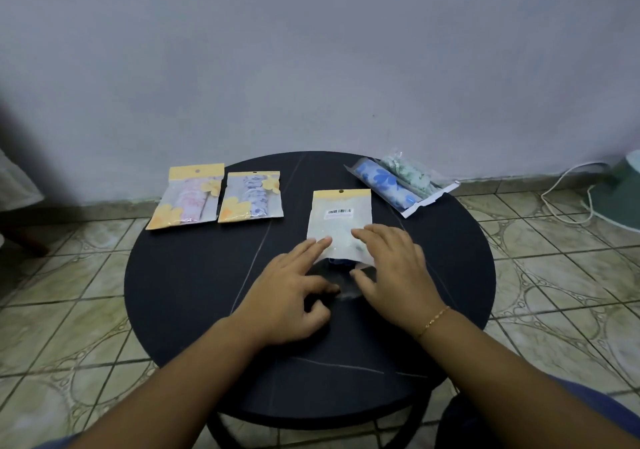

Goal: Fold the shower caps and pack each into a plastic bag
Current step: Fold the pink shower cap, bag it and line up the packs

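Near the middle of the round table (180, 310), the left hand (294, 296) and right hand (394, 268) are resting spread fingers on the plastic bag (339, 223), pressing its cap flat, best smoothing air toward the open near flap before sealing.

Round black table (194, 275) with thin pale lines across the top, standing on a tiled floor (86, 310). At the far left edge, two flat plastic packets with yellow headers and yellow flower prints (185, 197) (251, 196), side by side, the left one hanging partly over the rim. Near the middle, white frosted plastic bag with a yellow top strip and a barcode label (340, 220). At the far right, open white cardboard tray (424, 202) holding a blue flowered roll (382, 180) and a green patterned roll (410, 169).
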### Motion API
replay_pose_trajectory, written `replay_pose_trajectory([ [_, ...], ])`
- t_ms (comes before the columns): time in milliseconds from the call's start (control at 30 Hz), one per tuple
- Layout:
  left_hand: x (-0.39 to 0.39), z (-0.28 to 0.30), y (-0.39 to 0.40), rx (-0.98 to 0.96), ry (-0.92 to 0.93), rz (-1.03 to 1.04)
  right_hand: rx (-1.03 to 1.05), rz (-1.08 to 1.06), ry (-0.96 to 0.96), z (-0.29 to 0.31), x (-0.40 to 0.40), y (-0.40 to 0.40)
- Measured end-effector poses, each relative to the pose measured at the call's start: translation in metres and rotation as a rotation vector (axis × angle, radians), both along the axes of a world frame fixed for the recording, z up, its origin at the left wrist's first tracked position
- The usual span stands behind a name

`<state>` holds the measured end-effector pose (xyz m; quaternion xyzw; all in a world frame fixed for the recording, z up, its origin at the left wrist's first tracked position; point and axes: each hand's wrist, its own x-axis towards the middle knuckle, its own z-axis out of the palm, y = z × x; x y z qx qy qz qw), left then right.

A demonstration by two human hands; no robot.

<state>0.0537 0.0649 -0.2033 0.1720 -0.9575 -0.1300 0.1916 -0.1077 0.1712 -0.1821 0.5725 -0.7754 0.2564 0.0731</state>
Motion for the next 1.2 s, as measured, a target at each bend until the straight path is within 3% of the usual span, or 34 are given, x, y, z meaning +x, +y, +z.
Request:
replay_pose_trajectory([
  [200,0.000,-0.002,-0.001,0.087,0.015,-0.028,0.219,0.023,0.001,0.004,-0.002,-0.014],
  [433,-0.005,-0.007,0.000,0.048,0.062,-0.045,0.286,0.001,-0.154,0.020,0.001,-0.022],
  [567,-0.013,-0.012,0.003,0.014,0.093,-0.073,0.318,-0.005,-0.065,0.020,-0.003,-0.021],
  [1200,-0.026,-0.013,0.001,-0.013,0.154,-0.082,0.095,0.000,0.214,-0.009,-0.012,-0.050],
])
